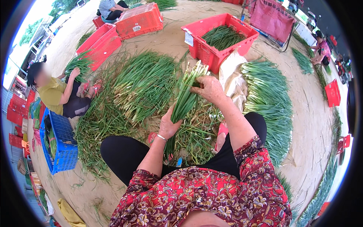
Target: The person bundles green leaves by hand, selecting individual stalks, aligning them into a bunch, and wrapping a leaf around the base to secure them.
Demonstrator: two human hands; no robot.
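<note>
A bunch of Chinese chives (pixel 184 101) slants in front of me, pale stem ends up and dark green tips hanging down. My left hand (pixel 170 123) is wrapped round its green middle. Near the pale ends, my right hand (pixel 209 89) has its fingers closed at the bunch's right side; the fingertips are partly hidden among the stems. Beyond my left hand lies a loose heap of chives (pixel 145 83). On my right a neat pile of chives (pixel 266 102) has its white ends turned inward. Trimmings and stray leaves (pixel 194 142) litter the ground between my legs.
A red crate (pixel 204 53) holding chives stands ahead, beside a pale sack (pixel 232 77). To the left, a seated person (pixel 56 92) handles chives near a blue crate (pixel 62 142). More red crates (pixel 140 20) stand farther back. Another person (pixel 323 49) crouches at far right.
</note>
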